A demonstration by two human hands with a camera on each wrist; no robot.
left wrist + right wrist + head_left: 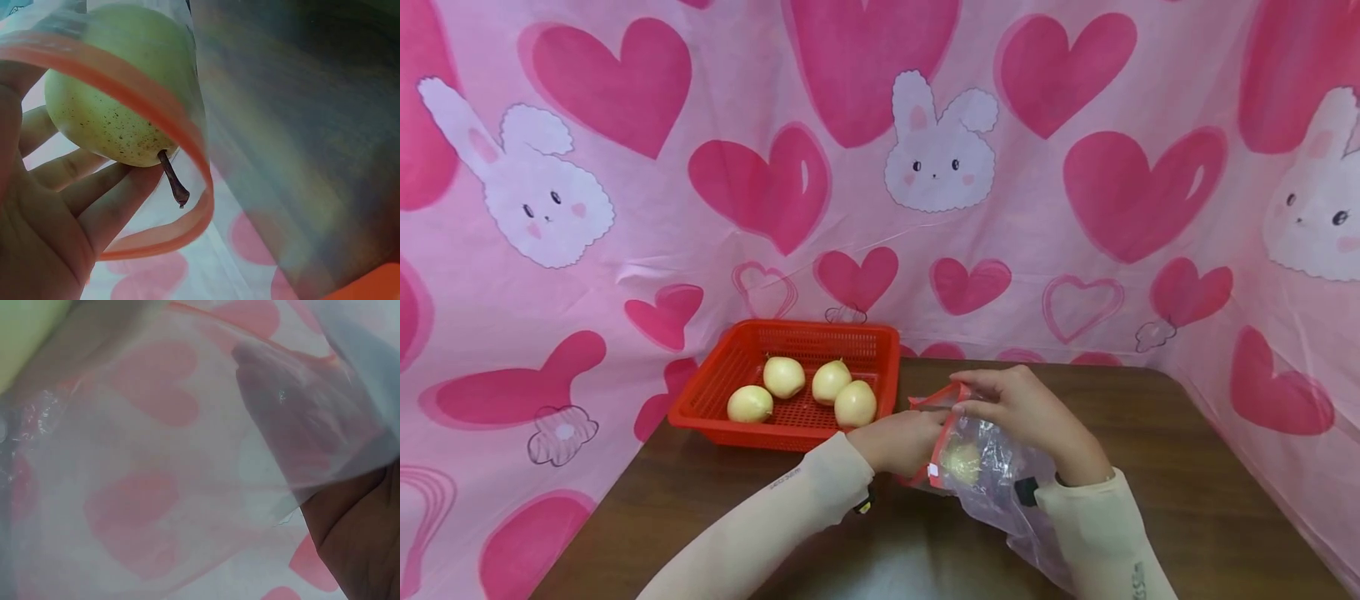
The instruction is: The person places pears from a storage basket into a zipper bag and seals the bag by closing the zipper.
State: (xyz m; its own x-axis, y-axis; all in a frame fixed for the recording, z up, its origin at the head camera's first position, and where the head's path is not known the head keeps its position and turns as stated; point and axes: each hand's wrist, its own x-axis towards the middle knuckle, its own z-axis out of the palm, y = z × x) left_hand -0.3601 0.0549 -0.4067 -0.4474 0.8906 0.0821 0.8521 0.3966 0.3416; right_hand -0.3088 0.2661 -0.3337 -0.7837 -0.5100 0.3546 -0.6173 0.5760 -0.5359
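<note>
My left hand point(901, 443) reaches into the mouth of a clear plastic bag point(1000, 483) with an orange-red rim. It holds a pale yellow-green pear point(125, 94), its fingers behind the fruit and the dark stem pointing out toward the palm. The bag's rim point(140, 100) crosses in front of the pear in the left wrist view. From above, my right hand point(1026, 412) grips the bag near its rim and keeps the mouth apart. Through the plastic, a pear's pale shape point(962, 462) shows in the head view. The right thumb point(294, 412) appears blurred behind the film.
A red plastic basket point(700, 415) with several pale pears point(784, 377) stands at the back left of the brown wooden table point(1150, 467). A pink cloth point(865, 225) with hearts and rabbits hangs behind and at both sides.
</note>
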